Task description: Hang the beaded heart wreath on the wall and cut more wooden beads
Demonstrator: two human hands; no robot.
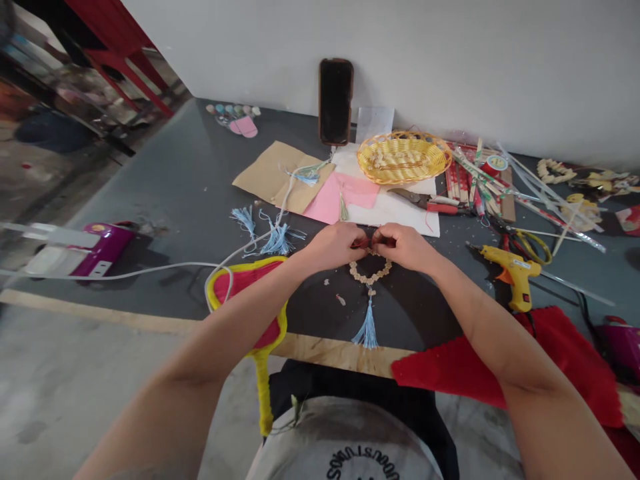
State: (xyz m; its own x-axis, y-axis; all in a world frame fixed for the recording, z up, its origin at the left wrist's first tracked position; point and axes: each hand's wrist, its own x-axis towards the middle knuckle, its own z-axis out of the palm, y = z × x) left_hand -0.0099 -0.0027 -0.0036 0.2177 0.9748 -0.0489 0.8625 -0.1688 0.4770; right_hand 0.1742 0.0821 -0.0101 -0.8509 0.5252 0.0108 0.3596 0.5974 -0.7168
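Nearest the camera is the shirt (pale, with dark lettering), flanked by the left forearm and right forearm. Both extend onto the dark surface. Left grip and right grip meet at the top of the bead loop; neither is nearer to it. Each is pinched, thumb against fingers, at the loop's upper end; whether beads or cord lie between the fingertips cannot be told.

From this point the loop lies toward the body. Its long axis runs through the blue tassel, whose free end points to the wearer. Nothing appears to obstruct the loop; a small scrap lies near its left side.

Beyond the hands: white paper, pliers and a yellow basket. Right: glue gun and red cloth, partly under the right forearm. Left: a yellow-edged paddle, partly covered by the left forearm.
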